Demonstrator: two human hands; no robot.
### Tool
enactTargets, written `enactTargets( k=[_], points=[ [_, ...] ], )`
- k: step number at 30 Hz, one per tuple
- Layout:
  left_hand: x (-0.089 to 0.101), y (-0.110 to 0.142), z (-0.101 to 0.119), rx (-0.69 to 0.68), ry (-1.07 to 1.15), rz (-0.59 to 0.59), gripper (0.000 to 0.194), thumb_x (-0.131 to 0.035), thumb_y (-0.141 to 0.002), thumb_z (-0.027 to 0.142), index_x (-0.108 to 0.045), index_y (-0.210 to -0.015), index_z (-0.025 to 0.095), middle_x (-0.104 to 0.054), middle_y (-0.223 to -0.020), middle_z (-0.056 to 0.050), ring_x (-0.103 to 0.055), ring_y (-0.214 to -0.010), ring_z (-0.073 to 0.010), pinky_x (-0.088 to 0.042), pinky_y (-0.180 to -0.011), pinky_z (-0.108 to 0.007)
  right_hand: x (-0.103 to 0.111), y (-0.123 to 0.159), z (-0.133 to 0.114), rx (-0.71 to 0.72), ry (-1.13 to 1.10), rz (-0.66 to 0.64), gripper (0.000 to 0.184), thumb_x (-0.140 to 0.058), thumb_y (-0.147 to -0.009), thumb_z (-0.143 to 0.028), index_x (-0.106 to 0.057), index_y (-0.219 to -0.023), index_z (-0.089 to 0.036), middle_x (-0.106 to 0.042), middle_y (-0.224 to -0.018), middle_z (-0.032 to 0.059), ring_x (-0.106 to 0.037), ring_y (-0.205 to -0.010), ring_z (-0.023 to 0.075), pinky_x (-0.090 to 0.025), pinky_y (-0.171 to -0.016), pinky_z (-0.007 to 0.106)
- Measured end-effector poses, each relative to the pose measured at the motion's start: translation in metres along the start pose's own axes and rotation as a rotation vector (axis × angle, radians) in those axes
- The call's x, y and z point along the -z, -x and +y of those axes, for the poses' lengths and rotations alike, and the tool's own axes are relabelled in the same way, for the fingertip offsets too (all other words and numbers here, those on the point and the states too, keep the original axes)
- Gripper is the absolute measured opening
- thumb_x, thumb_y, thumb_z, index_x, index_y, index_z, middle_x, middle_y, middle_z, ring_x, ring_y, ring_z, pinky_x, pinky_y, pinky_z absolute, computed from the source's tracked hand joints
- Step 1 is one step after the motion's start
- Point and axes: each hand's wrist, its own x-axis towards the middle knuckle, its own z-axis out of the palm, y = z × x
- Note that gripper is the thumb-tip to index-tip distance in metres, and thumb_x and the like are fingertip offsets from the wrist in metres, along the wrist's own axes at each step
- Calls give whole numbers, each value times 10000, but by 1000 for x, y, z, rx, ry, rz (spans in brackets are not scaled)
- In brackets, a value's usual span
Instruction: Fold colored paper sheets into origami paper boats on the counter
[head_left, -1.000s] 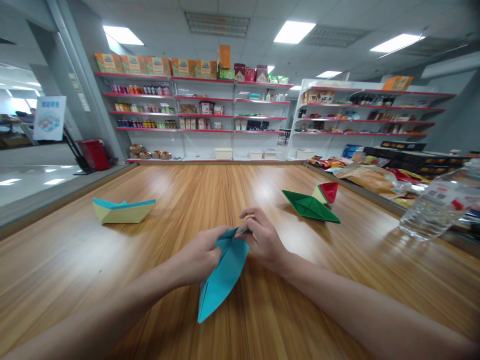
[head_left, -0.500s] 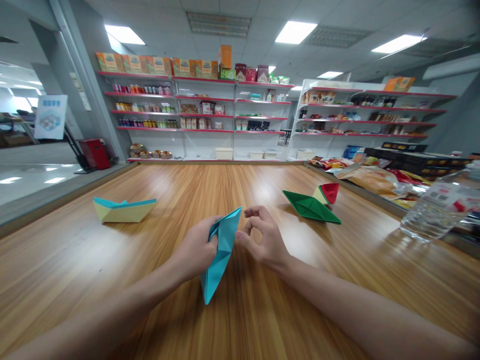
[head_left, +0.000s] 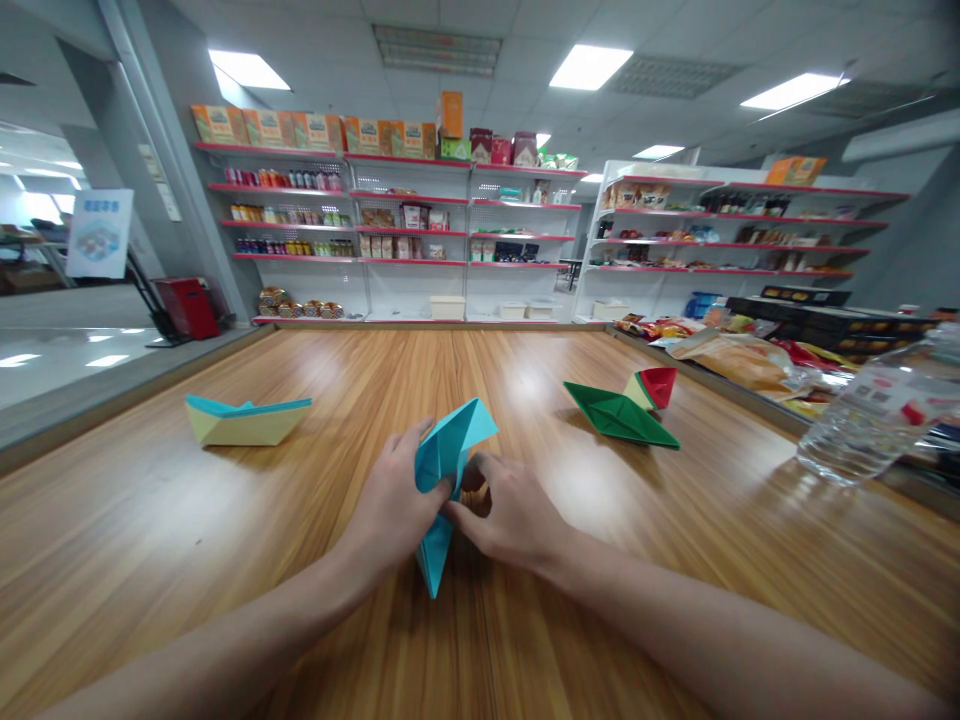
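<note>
Blue paper point(head_left: 448, 445), matte and crisply creased into a slim, pointed form with a splayed upper flap, is held tilted over the wood-grained counter point(head_left: 480, 370), nearer the person than the green paper boat point(head_left: 619, 414) and to its left. The left hand point(head_left: 394, 490) has its fingers closed on the sheet, thumb across the front. The right hand point(head_left: 517, 515) curls its fingers into a loose ring against the right edge; whether they pinch it cannot be told. Relative to the green paper boat, a yellow boat point(head_left: 247, 426) with blue rims sits well left, a red-and-cream folded piece point(head_left: 656, 387) just behind, and a clear plastic bottle point(head_left: 855, 430) to the right.
</note>
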Motion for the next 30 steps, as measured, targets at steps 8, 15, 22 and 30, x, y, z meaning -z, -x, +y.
enactTargets(
  k=[8, 15, 22, 30],
  points=[
    [-5, 6, 3, -86, -100, 121, 531, -571, -806, 297, -408, -1296, 173, -507, -1159, -119, -515, -1086, -255, -438, -902, -412, -7, -3, 12, -235, -198, 40, 236, -425, -815, -194, -541, -612, -162, -605, -614, 31, -532, -558, 132, -366, -534, 245],
    [1, 0, -3, 19, 192, 22, 576, -636, -783, 369, -433, -1294, 197, -545, -1224, -110, -534, -1101, -255, -429, -932, -412, -4, -9, 23, -370, -536, 140, 282, -450, -783, -272, -574, -561, -150, -616, -586, 45, -560, -555, 155, -390, -527, 252],
    [5, -9, -17, 245, 843, -232, 559, -671, -756, 435, -526, -1226, 167, -639, -1116, -118, -630, -942, -258, -515, -782, -364, 1, -16, 51, -377, -746, 100, 226, -489, -676, -286, -488, -480, -172, -509, -482, -5, -466, -477, 123, -362, -506, 248],
    [2, -11, -21, 334, 791, -167, 470, -548, -801, 560, -647, -985, 138, -660, -690, -36, -614, -630, -189, -513, -625, -316, 8, -19, 49, -286, -165, 384, 149, -616, -661, -284, -524, -707, -175, -540, -656, 8, -480, -619, 158, -342, -579, 267]
  ],
)
